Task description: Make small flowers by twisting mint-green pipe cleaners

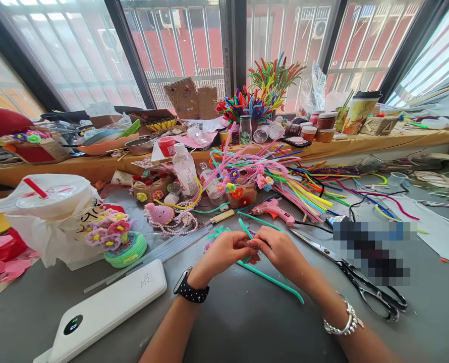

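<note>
Your watch strap (pixel 194 292) is black with white dots, the glue gun (pixel 274 209) pink, the power bank (pixel 111 312) white, the worktop (pixel 224 327) grey.

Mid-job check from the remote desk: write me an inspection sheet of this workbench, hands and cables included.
Surface: grey tabletop, small specks, no spill seen.
Job's things: green pipe cleaner slanting out beneath the hands; pipe-cleaner bundle beyond.
Clutter: power bank and bagged cup to the left; scissors to the right.
Grippers: none; left hand and right hand meet, fingers pinching green material.
Cables: black cable trailing right from pink glue gun; plug end not made out.
Surroundings: crowded ledge, barred windows behind.
</note>
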`<state>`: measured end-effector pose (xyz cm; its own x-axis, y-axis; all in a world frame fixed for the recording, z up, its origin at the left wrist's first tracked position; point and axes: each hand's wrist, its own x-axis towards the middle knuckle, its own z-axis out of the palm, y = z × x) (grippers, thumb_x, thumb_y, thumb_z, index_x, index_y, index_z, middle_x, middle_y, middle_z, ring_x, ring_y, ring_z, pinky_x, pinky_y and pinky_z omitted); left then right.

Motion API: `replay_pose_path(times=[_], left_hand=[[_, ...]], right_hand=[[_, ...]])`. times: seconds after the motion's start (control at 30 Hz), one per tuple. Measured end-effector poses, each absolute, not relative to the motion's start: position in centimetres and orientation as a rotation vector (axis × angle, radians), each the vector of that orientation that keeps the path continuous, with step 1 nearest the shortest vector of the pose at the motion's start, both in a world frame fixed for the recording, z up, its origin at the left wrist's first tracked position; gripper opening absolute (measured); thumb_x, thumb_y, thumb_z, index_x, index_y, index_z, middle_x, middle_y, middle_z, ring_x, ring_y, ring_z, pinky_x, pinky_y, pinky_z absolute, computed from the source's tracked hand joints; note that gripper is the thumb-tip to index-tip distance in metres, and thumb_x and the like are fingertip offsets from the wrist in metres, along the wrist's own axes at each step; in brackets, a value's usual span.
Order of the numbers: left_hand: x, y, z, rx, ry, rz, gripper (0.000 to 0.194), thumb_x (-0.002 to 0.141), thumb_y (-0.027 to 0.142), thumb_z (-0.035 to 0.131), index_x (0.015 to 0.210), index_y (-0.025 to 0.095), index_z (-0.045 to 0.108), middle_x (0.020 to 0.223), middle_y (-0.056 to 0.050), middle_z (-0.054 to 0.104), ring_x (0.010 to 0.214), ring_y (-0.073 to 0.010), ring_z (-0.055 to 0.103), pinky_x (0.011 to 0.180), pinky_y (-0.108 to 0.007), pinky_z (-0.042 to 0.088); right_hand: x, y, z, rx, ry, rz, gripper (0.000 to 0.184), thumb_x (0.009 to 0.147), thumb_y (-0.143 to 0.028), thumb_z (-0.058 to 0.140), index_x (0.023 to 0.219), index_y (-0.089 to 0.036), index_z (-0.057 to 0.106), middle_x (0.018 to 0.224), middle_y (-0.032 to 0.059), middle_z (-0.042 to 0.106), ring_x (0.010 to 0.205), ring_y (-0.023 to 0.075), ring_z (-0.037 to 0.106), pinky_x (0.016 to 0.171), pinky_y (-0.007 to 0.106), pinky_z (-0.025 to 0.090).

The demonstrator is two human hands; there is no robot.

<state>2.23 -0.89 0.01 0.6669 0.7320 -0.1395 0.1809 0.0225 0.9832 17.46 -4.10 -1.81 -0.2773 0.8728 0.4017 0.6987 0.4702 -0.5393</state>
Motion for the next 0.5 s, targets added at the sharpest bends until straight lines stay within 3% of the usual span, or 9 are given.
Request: replay_pose_path(times=[0.13,0.27,0.5], left_hand=[[1.8,-0.5,0.3,1.559,0.816,0.582,0.014,0.066,0.026,0.061,0.069,0.012,0.058,0.065,-0.005,0.067,0.066,-0.0166,0.062,0.058,-0.023,0.044],[0.7,0.4,1.0,1.441,0.947,0.907,0.022,0.065,0.027,0.063,0.080,0.012,0.062,0.070,-0.004,0.068,0.067,-0.0157,0.062,0.066,-0.026,0.046],[-0.1,0.7,1.3,1.148,0.853,1.151,0.025,0.062,0.024,0.067,0.084,0.013,0.058,0.074,-0.005,0.068,0.068,-0.0153,0.063,0.067,-0.026,0.048]], right_hand=[[17.8,-4.1,-1.3,-1.323,-1.923,0.341,0.023,0.084,-0.032,0.042,0.070,-0.016,0.053,0.068,0.0016,0.055,0.062,0.0127,0.050,0.057,0.023,0.037],[19.3,-3.8,-0.8,-1.470,-1.819,0.325,0.022,0.083,-0.031,0.042,0.073,-0.016,0.054,0.068,0.0029,0.058,0.062,0.0141,0.052,0.055,0.024,0.037],[19.0,-4.4,-1.6,-1.474,-2.391,0.661,0.011,0.068,-0.028,0.061,0.066,-0.018,0.060,0.064,0.0014,0.062,0.056,0.0131,0.054,0.048,0.020,0.033]])
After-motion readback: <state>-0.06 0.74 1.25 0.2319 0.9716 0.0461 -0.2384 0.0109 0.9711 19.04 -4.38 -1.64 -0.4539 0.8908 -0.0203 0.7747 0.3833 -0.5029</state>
